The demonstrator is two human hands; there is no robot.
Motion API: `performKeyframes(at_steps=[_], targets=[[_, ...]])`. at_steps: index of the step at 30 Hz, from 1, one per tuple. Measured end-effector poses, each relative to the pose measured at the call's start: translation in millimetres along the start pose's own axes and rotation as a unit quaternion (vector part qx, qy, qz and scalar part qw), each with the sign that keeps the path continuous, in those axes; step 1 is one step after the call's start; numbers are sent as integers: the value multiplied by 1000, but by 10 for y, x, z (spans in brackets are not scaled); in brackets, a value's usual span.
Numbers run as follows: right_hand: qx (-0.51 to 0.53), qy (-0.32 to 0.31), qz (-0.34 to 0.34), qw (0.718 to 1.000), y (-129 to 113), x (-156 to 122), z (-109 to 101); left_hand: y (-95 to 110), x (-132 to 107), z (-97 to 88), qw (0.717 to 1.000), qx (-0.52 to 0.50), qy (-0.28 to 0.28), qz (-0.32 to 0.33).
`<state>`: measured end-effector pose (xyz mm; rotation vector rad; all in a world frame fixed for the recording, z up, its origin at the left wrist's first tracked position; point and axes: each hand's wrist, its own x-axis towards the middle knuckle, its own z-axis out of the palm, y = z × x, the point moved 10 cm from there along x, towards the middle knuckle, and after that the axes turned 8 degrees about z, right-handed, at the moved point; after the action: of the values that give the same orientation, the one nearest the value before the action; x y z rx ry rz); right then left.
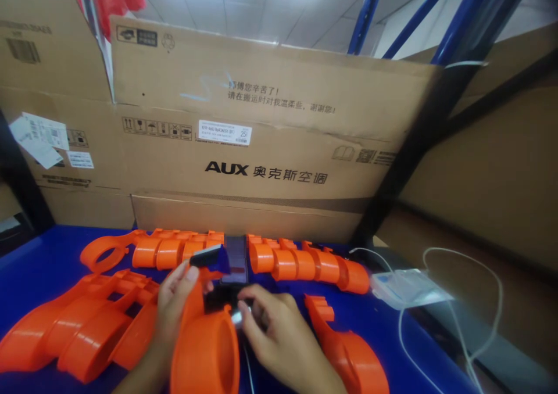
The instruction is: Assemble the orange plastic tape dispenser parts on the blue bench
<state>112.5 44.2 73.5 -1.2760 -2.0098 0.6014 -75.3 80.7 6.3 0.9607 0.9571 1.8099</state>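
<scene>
My left hand (pixel 174 304) is curled round an orange plastic ring-shaped part (pixel 207 350) that stands in front of me, thumb pointing up toward a small dark blue-black piece (pixel 211 257). My right hand (pixel 279 330) is closed in a pinch on a small silvery item (pixel 238 317) beside that orange part. A dark phone (pixel 235 263) lies on the blue table (pixel 39 260) just beyond both hands.
More orange segmented plastic parts lie around: a row at the back (pixel 305 266), a cluster at left (pixel 78 324), one at right (pixel 349 353). A white charger box with cables (pixel 405 286) sits right. Large cardboard boxes (pixel 261 138) wall the rear.
</scene>
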Motion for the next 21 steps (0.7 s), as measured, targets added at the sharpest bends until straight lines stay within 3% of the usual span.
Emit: performKeyframes(at_steps=[5,8,13,17,21], targets=[[5,83,-43,996,-13,-47,-186,25,-148,356,991,18,-132,14],[-21,130,-65,989,-6,-88,-224,-28,-250,497,984,12,-179,-5],[-92,168,-112,975,-38,-93,-215,-55,-330,600,978,-1,-209,-22],[-137,147,-159,966,-124,-96,-112,-79,-341,604,977,24,-208,-35],[-151,126,-154,968,-125,-104,-36,-29,-330,574,982,38,-184,-29]])
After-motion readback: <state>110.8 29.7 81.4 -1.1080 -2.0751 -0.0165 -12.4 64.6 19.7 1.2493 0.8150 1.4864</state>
